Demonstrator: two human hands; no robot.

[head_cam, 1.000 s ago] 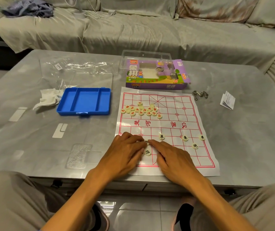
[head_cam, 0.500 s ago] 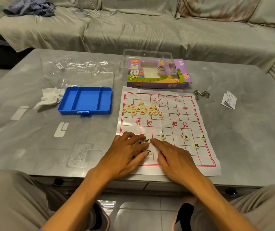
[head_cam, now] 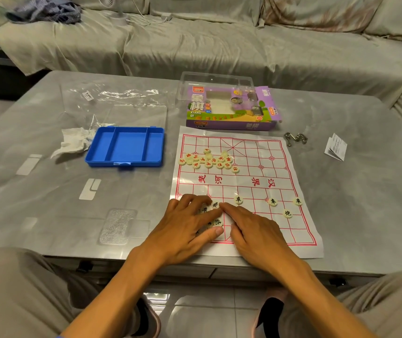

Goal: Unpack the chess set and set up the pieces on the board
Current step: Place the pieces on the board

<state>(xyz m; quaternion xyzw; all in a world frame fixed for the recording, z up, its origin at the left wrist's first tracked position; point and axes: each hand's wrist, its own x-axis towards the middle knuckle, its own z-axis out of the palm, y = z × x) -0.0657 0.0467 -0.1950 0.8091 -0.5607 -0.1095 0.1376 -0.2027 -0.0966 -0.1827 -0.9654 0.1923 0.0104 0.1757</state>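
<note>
While the red-marked pieces [head_cam: 208, 161] wait heaped at the xiangqi board's [head_cam: 256, 172] far side, the left hand [head_cam: 187, 230] and right hand [head_cam: 256, 230] lie flat with straight fingers, gripping nothing, probably sorting the black-marked pieces [head_cam: 215, 205] into places.

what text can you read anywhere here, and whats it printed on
"XIANG QI" under large "象棋": purple box.
"楚河" and "汉界", the latter upside down from here: paper board, midline.
"车" in black: three placed pieces.
"炮" in black: piece near the right edge.
Red characters on the piled pieces: too small to read.
Bag sticker and folded leaflet: too blurred.
</note>
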